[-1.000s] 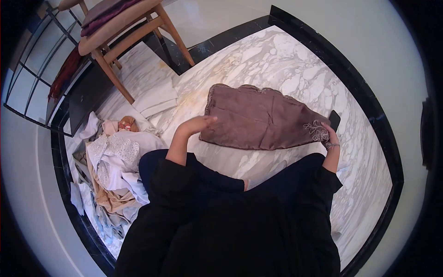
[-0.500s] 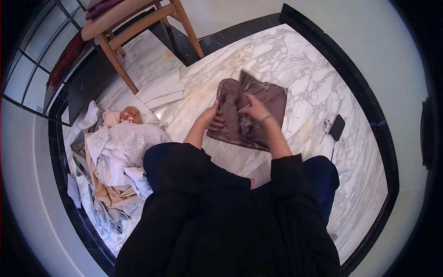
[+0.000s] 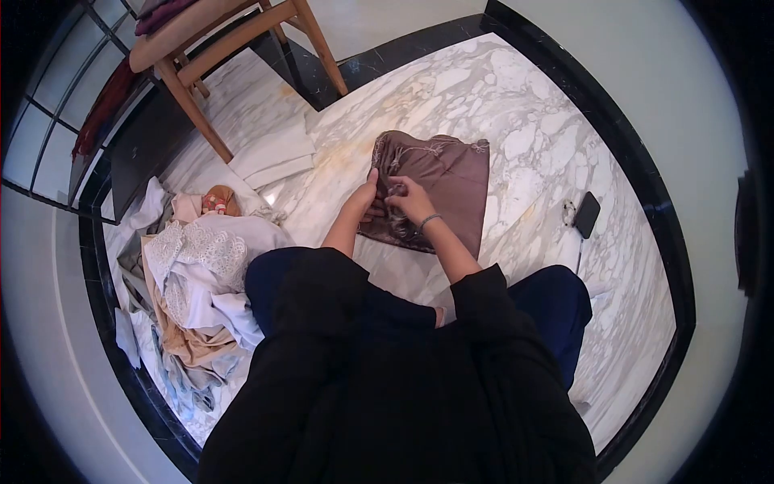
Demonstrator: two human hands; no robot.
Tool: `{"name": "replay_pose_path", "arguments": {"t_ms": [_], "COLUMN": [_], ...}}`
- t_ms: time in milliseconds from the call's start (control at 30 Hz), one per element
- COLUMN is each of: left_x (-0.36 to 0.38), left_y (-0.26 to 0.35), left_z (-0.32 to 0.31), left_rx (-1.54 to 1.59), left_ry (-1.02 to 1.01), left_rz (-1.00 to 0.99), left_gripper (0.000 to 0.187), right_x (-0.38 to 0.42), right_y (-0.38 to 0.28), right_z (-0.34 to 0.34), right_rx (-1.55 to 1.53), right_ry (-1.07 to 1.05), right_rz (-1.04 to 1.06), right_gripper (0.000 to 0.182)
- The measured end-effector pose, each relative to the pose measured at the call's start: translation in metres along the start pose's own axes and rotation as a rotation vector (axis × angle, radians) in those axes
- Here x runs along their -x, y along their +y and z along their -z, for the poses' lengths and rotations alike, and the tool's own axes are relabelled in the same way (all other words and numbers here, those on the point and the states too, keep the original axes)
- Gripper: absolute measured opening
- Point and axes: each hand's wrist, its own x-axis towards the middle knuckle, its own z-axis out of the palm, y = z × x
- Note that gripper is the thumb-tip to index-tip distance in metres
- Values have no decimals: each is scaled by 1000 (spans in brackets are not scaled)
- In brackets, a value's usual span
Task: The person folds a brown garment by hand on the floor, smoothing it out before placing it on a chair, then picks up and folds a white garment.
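Fingers [image 3: 395, 190] of both hands meet at the near left edge of a brown cloth [image 3: 447, 181]. The left hand [image 3: 364, 202] lies on that edge with its fingers curled onto the fabric. The right hand [image 3: 409, 199] is just beside it, and its fingers pinch a bit of the same cloth. The two hands touch or almost touch; it is too small to tell which.

The brown cloth is folded and lies flat on the white marble floor [image 3: 524, 105], right in front of the person's knees. It has pale stitching along its far edge.

A pile of clothes [image 3: 197, 282] sits on the floor to the person's left, with white lace on top and tan fabric under it. Some flat, folded white cloths [image 3: 274, 157] lie past the pile, near a wooden chair [image 3: 218, 40]. A purple cloth [image 3: 165, 12] rests on the chair seat. A dark phone [image 3: 586, 214] lies on the floor to the right, well apart from the brown cloth. A black border [image 3: 613, 105] runs around the marble.
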Motion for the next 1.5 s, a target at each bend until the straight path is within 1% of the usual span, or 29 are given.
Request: {"name": "replay_pose_path", "arguments": {"t_ms": [67,100,133,167,200,300,400,433,533,633,733,833,933,1033,1133,1233,1333,1367,1467,1500], "left_x": [3,-5,-20,-59,-81,-53,-39,-30,-5,-6,8,33,19,12,-3,-4,2,-1,-9,-12], "left_y": [-1,-6,-12,-28,-38,-27,-7,-1,10,5,9,21,9,3,-2,0,6,7,9,7], "left_z": [-7,-7,-3,5,11,13,18,18,15,14,-1,-21,-30,-25,-14,-13,-16,-15,-9,-10], "left_rx": [84,126,46,-34,-114,-425,-263,-282,-471,-663,-789,-792,-898,-888,-830,-829,-816,-821,-821,-812], "left_ry": [121,182,210,238,263,372,318,326,310,282,570,679,689,624,573,571,570,540,464,439], "left_rz": [-93,-138,-182,-224,-267,-363,-337,-314,-89,60,-114,-270,-297,-325,-257,-224,-176,-156,-108,-102], "left_gripper": [101,99,89,79,69,45,36,34,31,34,47,58,60,51,41,36,37,38,42,43], "right_x": [4,9,11,13,14,14,17,21,36,43,43,40,32,30,27,25,25,27,35,37], "right_y": [8,7,6,6,7,11,11,10,5,41,48,33,40,37,43,51,57,57,63,68], "right_z": [-12,-15,-15,-14,-12,0,12,21,37,27,24,23,14,12,25,48,63,67,69,70], "right_rx": [33,-25,-81,-138,-194,-238,-145,3,599,995,1018,751,635,753,1003,1031,972,980,1049,1066], "right_ry": [-105,-174,-175,-177,-178,-93,216,238,374,280,270,144,72,111,256,315,467,514,533,509], "right_rz": [50,-69,-87,-107,-127,-24,168,210,247,130,157,146,265,251,80,2,0,28,-25,-30], "right_gripper": [67,71,67,63,58,44,30,39,51,62,68,65,64,64,63,62,62,63,64,64]}}
